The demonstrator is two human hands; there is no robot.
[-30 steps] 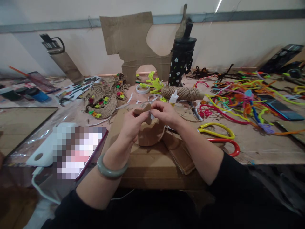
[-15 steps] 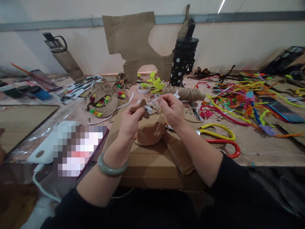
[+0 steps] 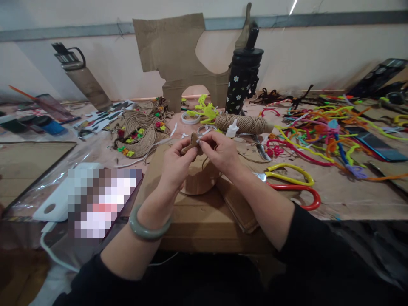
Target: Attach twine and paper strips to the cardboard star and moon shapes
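Observation:
My left hand (image 3: 177, 163) pinches a small piece of brown cardboard (image 3: 188, 145) between thumb and fingers. My right hand (image 3: 221, 151) is closed at the right edge of that piece. A small white strip (image 3: 198, 140) shows at its fingertips, mostly covered by them. Below both hands stands a round cardboard form (image 3: 199, 180), with a cord looping near its right side. It rests on a flat cardboard slab (image 3: 178, 216). Just behind my right hand is the white nozzle of a bottle (image 3: 232, 128).
Scissors (image 3: 290, 175) with yellow and red handles lie to the right. Behind are a twine roll (image 3: 242, 123), coiled twine pieces (image 3: 140, 131) and a black flowered bottle (image 3: 242, 80). A phone (image 3: 106, 202) and white power bank (image 3: 66, 191) lie left. Pipe cleaners (image 3: 328, 131) spread right.
My right hand has moved left, from apart to touching the cardboard piece in my left hand. The piece has tilted more upright, and its white strip is now mostly covered.

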